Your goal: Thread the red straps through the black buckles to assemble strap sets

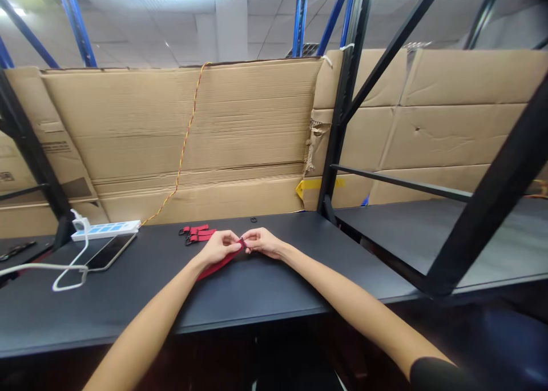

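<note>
Black worktop [107, 305] bearing white power strip [105, 230], dark smartphone [110, 252], two red straps with black clips [197, 234]; left hand [218, 248] and right hand [263, 241] closed, both pinching red fabric strap [218, 267], its tail draped toward worktop

We have the phone [110, 251] left of the straps [197, 234] on our table [128, 305] (the power strip [105, 230] just behind it), cardboard [192, 128] behind everything.
</note>
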The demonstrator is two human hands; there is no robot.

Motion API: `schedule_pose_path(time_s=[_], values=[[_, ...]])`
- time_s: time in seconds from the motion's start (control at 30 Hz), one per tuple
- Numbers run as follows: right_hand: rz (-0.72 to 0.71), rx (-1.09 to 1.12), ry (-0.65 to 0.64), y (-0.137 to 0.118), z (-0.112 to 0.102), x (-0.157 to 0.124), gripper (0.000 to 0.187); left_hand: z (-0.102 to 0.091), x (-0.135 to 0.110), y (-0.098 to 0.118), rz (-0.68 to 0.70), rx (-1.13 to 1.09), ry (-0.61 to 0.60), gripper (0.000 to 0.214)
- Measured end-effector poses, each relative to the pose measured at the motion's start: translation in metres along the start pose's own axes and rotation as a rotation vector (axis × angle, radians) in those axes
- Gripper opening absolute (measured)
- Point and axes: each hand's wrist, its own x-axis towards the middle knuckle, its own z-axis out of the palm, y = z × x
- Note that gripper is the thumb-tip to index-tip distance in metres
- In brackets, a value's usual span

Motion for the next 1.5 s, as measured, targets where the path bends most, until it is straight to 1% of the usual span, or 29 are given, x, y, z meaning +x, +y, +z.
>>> schedule_pose_path(time_s=[0.2, 0.47, 0.63, 0.87, 1.07, 1.17, 1.27, 1.33, 1.5], values=[[0.002, -0.018, 0.016, -0.0034, 0.0013, -0.0017, 0.040, -0.0042, -0.0012, 0.0003, -0.071, -0.020, 0.017, 0.030], [0.022, -0.043, 0.031, -0.0032, -0.0004, -0.0005, 0.034, -0.0042, -0.0020, 0.0016, -0.088, 0.027, 0.012, 0.033], [0.029, -0.077, 0.042, -0.0017, -0.0036, 0.0021, 0.029, -0.0037, -0.0027, 0.0031, -0.060, 0.059, 0.007, 0.033], [0.062, -0.102, 0.030, -0.0028, -0.0063, 0.0027, 0.026, -0.0012, -0.0025, 0.0060, -0.046, 0.097, -0.001, 0.039], [0.065, -0.121, -0.010, -0.0047, -0.0058, 0.0015, 0.026, 0.0017, -0.0023, 0.0073, -0.037, 0.089, 0.006, 0.033], [0.038, -0.138, 0.018, -0.0039, -0.0057, 0.0024, 0.029, 0.0015, -0.0015, 0.0046, -0.018, 0.038, 0.037, 0.032], [0.003, -0.147, 0.064, -0.0026, -0.0050, 0.0034, 0.029, 0.0004, -0.0003, 0.0024, 0.009, -0.017, 0.071, 0.042], [-0.007, -0.157, 0.079, -0.0021, -0.0039, 0.0033, 0.029, 0.0001, 0.0004, 0.0018, 0.032, -0.005, 0.055, 0.044], [-0.030, -0.210, 0.058, -0.0025, -0.0011, 0.0016, 0.028, 0.0022, 0.0012, -0.0005, 0.081, 0.091, -0.019, 0.029]])
